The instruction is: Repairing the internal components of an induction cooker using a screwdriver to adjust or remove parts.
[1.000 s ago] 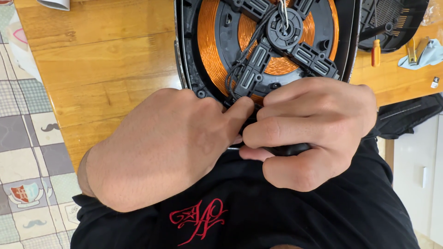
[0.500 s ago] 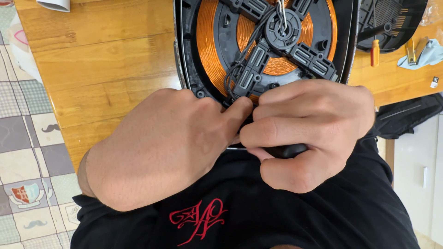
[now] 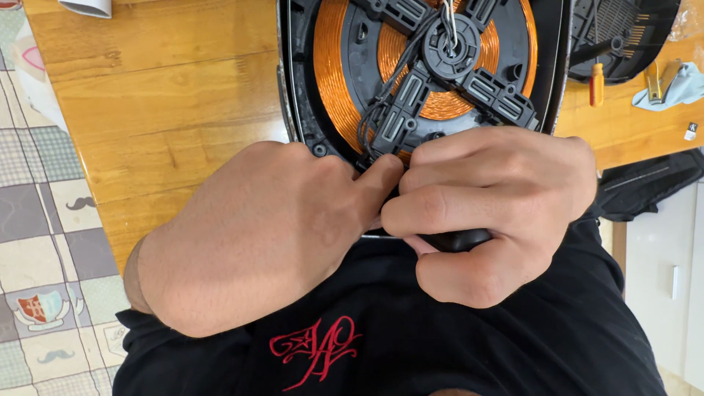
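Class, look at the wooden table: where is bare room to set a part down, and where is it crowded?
Bare wood of the table left of the opened cooker base. Crowded: both hands, left hand and right hand, at its near edge; screwdriver and parts on the right.

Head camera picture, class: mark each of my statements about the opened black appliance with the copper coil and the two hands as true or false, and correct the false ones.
1. The round orange copper wire coil lies exposed inside the black plastic appliance housing. True.
2. The housing rests on a glass table. False: it rests on a brown wooden table.
3. Both hands meet at the housing's near edge, left hand beside right hand. True.
4. The small orange-handled screwdriver is held in the right hand. False: it lies on the table, apart from both hands.
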